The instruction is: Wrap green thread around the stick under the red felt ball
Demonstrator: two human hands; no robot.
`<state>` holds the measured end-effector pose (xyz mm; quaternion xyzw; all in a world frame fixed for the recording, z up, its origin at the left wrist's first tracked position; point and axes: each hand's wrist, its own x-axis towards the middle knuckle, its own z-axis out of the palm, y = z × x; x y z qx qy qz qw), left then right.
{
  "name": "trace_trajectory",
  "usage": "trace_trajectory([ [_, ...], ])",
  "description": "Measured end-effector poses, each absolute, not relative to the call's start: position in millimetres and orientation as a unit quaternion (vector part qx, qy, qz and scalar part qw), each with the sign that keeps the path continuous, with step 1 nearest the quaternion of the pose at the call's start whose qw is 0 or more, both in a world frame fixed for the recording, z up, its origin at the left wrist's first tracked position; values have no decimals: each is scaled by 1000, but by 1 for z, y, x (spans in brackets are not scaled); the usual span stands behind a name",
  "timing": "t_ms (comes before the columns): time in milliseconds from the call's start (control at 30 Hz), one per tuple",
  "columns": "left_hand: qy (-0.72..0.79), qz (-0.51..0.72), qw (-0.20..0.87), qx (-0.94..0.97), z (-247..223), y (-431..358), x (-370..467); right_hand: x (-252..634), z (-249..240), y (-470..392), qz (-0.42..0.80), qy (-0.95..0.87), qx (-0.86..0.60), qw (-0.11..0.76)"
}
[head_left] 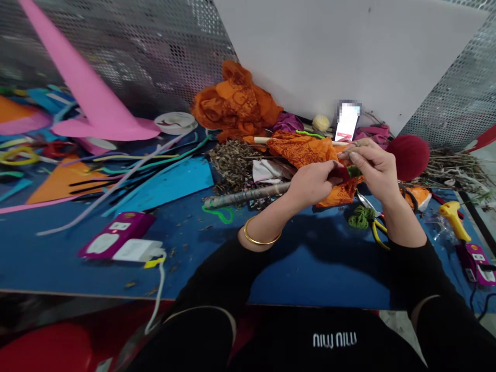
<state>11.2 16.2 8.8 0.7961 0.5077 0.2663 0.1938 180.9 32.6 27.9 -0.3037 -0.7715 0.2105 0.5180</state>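
My left hand (pixel 313 183), with a gold bangle on its wrist, is closed on a small dark red and green piece (pixel 352 171) whose kind I cannot make out. Fingertips of my right hand (pixel 374 163) pinch at the green end of it, and what sits between them is too small to name. Orange patterned cloth (pixel 304 150) lies just behind and under both hands. A thick grey stick (pixel 248 196) reaches toward my left wrist. Below my right hand are a ball of green yarn (pixel 361 217) and yellow-handled scissors or pliers (pixel 380 235).
A pink paper cone hat (pixel 93 98) stands at the left, near blue card (pixel 174 183). A purple power strip (pixel 116 235) with a white charger lies front left. A lit phone (pixel 347 121) leans behind my hands. At right are a dark red ball (pixel 408 157) and yellow glue gun (pixel 453 219).
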Motion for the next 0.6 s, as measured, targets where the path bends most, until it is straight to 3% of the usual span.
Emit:
trace_trajectory([
  [267,552,169,17,817,15,5,20,184,24,39,206,-765,-351,499],
  [600,514,182,-24,838,12,0,22,185,23,40,223,-758,-365,492],
])
